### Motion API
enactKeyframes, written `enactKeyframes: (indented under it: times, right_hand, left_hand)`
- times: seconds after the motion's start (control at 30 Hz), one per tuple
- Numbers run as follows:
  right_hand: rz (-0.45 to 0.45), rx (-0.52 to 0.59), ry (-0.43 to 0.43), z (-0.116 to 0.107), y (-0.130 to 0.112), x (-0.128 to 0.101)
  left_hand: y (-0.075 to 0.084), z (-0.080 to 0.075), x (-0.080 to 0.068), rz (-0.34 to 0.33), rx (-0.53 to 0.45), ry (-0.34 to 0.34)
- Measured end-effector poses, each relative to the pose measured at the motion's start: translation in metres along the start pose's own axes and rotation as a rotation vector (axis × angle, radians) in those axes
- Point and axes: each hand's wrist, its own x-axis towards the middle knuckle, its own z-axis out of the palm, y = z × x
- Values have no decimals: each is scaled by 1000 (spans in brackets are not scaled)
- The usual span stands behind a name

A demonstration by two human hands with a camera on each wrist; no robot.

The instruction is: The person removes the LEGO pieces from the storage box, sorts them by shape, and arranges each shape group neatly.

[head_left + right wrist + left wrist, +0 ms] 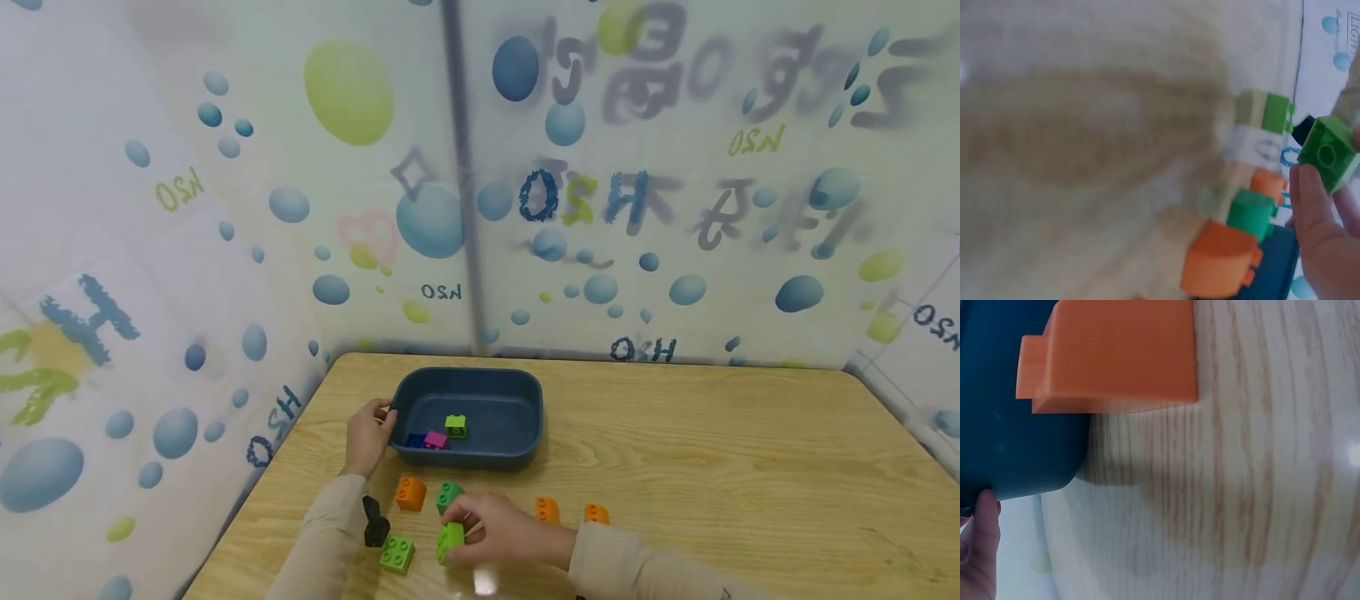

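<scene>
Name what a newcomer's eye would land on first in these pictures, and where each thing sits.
The dark blue tub near the table's far left, with three small bricks inside and the left hand at its rim. In front, the right hand pinches a light green brick among scattered orange and green bricks.

Bare table (750,467) right of the bin (480,458); loose blocks (orange block (410,493) nearest) crowd its front.

Tub (525,392) at table (750,467) rear – three bricks (437,433) inside; loose bricks (410,493) in front – left hand (367,433) at tub's left rim
</scene>
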Motion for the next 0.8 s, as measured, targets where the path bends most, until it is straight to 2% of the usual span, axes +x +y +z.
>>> enactKeyframes:
  times: [0.27, 0.47, 0.7, 0.8]
  right_hand:
    - [127, -11, 33, 17, 14, 2]
    - [130, -60, 61, 23, 21, 6]
    - [183, -106, 78, 23, 20, 5]
    - [192, -159, 88, 23, 20, 5]
  left_hand:
    - [-1, -1, 1, -2, 10, 1]
    - [0, -2, 0, -11, 5, -4]
    - [-1, -1, 1, -16, 6, -15]
    - [-1, -1, 1, -16, 4, -17]
